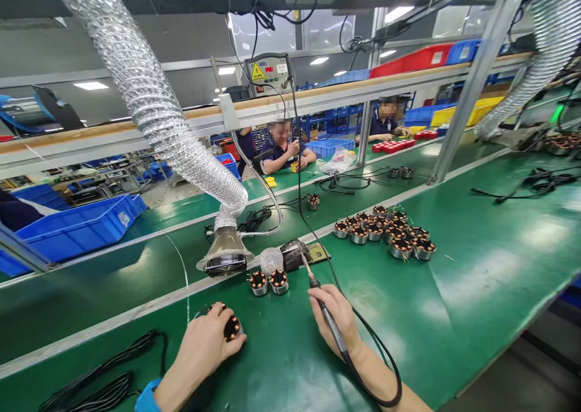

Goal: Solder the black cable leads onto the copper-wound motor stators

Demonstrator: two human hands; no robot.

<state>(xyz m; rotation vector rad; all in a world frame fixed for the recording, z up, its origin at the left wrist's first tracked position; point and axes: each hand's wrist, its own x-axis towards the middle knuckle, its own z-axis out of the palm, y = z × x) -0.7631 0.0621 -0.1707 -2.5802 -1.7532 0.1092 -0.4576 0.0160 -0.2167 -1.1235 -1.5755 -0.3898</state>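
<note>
My left hand (202,345) is closed around a motor stator (233,328), a metal ring with copper windings, resting on the green bench. Part of that stator is hidden by my fingers. In my right hand (338,318) is a soldering iron (327,316), its tip pointing up at the dark iron stand (295,255). Whether the tip touches the stand I cannot tell. Two more stators (278,282) stand side by side just in front of the stand. A thin strand of solder wire (185,267) hangs down toward my left hand.
A fume extraction hood (226,251) on a silver duct (158,103) comes down behind the stators. Several stators (399,242) are grouped at the right. Coiled black cable (104,376) lies at lower left, and a soldering station (270,73) sits on the shelf. Co-workers (281,149) sit across the bench.
</note>
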